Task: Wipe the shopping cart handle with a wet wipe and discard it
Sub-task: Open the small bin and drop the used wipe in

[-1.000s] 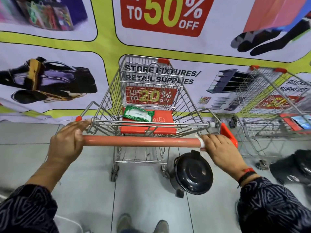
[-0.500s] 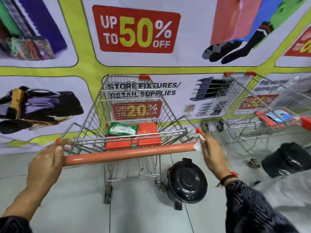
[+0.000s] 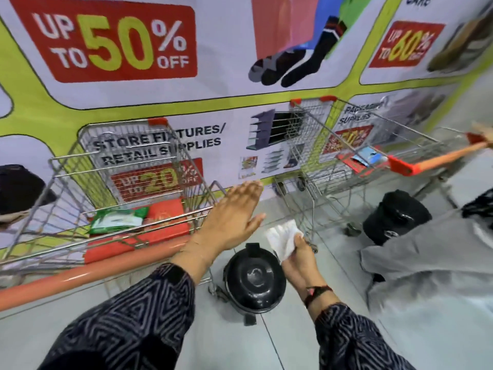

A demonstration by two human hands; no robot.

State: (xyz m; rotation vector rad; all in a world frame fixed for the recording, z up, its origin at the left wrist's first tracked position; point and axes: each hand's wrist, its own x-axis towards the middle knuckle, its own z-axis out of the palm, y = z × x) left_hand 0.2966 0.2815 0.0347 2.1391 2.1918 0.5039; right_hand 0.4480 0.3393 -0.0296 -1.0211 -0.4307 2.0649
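The wire shopping cart [image 3: 66, 166] stands at the left, its orange handle [image 3: 80, 272] running low across the frame. My left hand [image 3: 234, 217] hovers flat above the handle's right end, fingers apart, holding nothing. My right hand [image 3: 298, 259] is off the handle and grips a crumpled white wet wipe [image 3: 282, 236] just above and right of a black bin [image 3: 254, 283] on the floor, whose lid is closed. A green pack of wipes [image 3: 117, 221] lies on the cart's red child seat [image 3: 165, 220].
A second cart [image 3: 333, 145] with an orange handle stands to the right, and another black bin [image 3: 396, 214] sits under it. A person in grey clothing [image 3: 432, 276] is close at the right. A printed sale banner covers the wall ahead.
Both hands have left the handle. My right hand has pulled the wipe away toward the black bin, and my left hand has swung right across the handle. The view has turned right.
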